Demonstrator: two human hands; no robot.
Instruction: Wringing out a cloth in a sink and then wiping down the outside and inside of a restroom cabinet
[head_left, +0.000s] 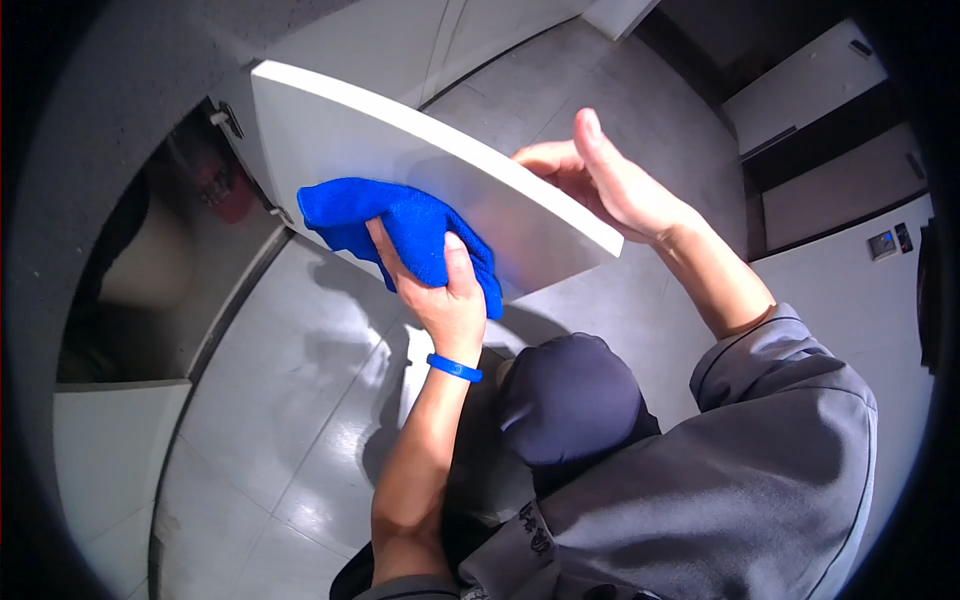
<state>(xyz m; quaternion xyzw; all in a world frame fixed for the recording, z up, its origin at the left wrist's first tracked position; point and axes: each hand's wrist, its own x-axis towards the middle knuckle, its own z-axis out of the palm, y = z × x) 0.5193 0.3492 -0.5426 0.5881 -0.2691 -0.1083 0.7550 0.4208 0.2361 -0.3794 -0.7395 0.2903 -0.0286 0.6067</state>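
Note:
My left hand (444, 300) grips a bunched blue cloth (420, 225), pressing it to the inner face of a white cabinet door (337, 135). The door stands swung out on metal hinges. My right hand (626, 184) is on the door's other side near its free end, with the thumb raised and apart. The panel edge partly hides its fingers; whether they touch the door I cannot tell. A blue wristband (454, 368) circles my left wrist.
Behind the hinges, the open cabinet (210, 285) holds a blurred red item (225, 191) and a pale rounded object (146, 255). Grey floor tiles (300, 420) lie below. White cabinet fronts (810, 90) stand on the far side. My bent knee (574, 397) is under the door.

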